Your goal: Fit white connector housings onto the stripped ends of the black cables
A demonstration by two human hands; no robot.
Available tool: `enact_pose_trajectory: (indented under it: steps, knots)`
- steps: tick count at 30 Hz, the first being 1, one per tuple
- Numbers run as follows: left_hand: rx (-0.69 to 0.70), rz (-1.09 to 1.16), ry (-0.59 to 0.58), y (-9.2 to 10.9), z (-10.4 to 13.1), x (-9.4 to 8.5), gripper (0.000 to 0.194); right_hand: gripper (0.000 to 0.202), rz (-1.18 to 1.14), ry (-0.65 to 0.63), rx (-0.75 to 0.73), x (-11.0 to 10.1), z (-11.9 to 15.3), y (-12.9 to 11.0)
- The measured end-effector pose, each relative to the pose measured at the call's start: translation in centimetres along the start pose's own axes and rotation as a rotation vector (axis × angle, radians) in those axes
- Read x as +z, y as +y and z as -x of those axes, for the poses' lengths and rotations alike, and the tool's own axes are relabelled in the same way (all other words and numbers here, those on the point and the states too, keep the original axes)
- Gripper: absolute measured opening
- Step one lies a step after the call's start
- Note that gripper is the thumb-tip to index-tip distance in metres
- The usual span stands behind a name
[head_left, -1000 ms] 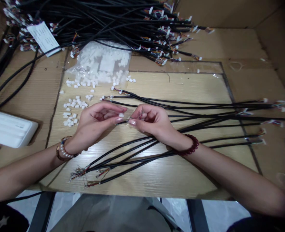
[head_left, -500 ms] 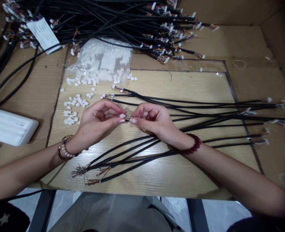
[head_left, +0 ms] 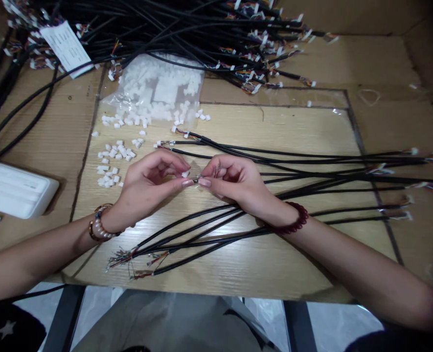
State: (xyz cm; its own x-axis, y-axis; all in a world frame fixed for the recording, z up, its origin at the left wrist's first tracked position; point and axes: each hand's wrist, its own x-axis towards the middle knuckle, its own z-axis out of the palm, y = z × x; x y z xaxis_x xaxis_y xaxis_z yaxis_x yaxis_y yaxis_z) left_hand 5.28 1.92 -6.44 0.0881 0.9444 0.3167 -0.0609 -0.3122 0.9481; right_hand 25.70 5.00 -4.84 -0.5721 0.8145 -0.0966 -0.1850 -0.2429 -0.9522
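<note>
My left hand pinches a small white connector housing between thumb and fingertips. Right beside it, my right hand is closed on thin loose wires at a cable's end. The two thumbs nearly meet, and a short dark piece shows between them; the exact contact is too small to make out. Under my right wrist lie black cables with bare wire ends fanned out at the front left. Cables with white connectors fitted lie just beyond my hands.
Loose white housings are scattered left of my hands, before a clear plastic bag full of them. A heap of black cables with a paper label lies behind. A white box-shaped device sits at left.
The view has shifted slightly. In my left fingertips the white housing has tilted a little, and that thumb has edged rightward. Both hands keep their grips.
</note>
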Motion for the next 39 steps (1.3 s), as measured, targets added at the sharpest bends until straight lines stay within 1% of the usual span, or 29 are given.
enact_pose_trajectory:
  steps: [4,7,9,13,15,25,33,36,39]
  knots:
    - [0.097,-0.124,-0.043,-0.2,-0.1,-0.5,0.017,0.032,-0.003,0.004,0.007,0.0,0.0,-0.1]
    - [0.116,-0.196,-0.057,-0.1,-0.1,-0.6,0.012,0.031,-0.004,-0.001,0.0,0.0,0.0,-0.1]
    - [0.071,-0.169,-0.043,0.0,0.1,-0.4,0.014,0.031,-0.005,0.0,-0.002,0.1,0.0,-0.1]
    - [-0.107,0.044,0.075,0.1,0.2,0.3,0.033,0.032,-0.021,0.001,-0.006,0.1,-0.1,0.0]
    - [-0.137,0.086,0.091,0.2,0.2,0.5,0.037,0.033,-0.018,0.004,0.0,0.0,-0.1,0.0]
    - [-0.162,-0.078,0.081,0.9,-0.1,0.3,0.038,0.029,-0.026,-0.004,0.009,0.1,-0.1,-0.2]
    - [-0.129,-0.114,0.069,0.9,-0.1,0.4,0.033,0.031,-0.026,-0.009,0.006,0.0,0.0,-0.1]
    - [-0.095,-0.139,0.07,0.9,-0.1,0.3,0.027,0.034,-0.011,-0.004,0.009,0.1,0.0,-0.1]
    - [-0.066,-0.189,0.068,0.8,0.0,0.2,0.025,0.034,0.0,0.002,0.012,0.2,-0.1,-0.1]
